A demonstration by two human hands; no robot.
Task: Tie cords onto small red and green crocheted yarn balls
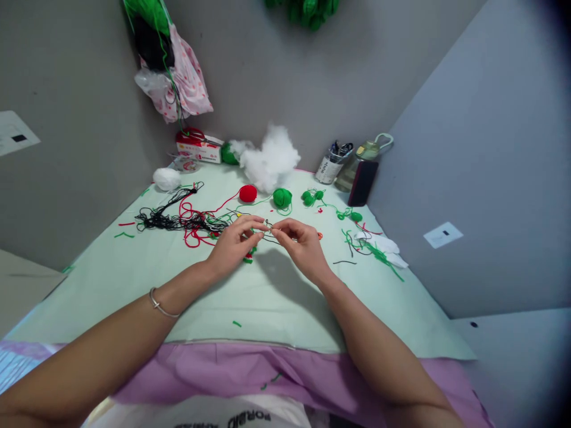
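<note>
Above the middle of the table, my left hand (pixel 236 241) and my right hand (pixel 301 241) meet fingertip to fingertip, both pinched closed. A thin strand of black yarn (pixel 267 222) loops up between the fingertips; finer detail there is too small to make out. Below my left hand's fingers shows a small red and green knitted or crocheted piece (pixel 248 258), partly hidden by the hand. An orange tip (pixel 320 236) sticks out beside my right hand; what it belongs to is hidden. A tangle of black yarn (pixel 165 219) lies left of my hands, mixed with loose red yarn (pixel 191 238).
Behind my hands are a red yarn ball (pixel 248 193), a green yarn ball (pixel 282 198) and white stuffing (pixel 270 159). Red scissors (pixel 191 135) rest on a box (pixel 200 148). At right are a pen cup (pixel 330 168), bottle (pixel 369 150), phone (pixel 363 183) and yarn scraps (pixel 379 254).
</note>
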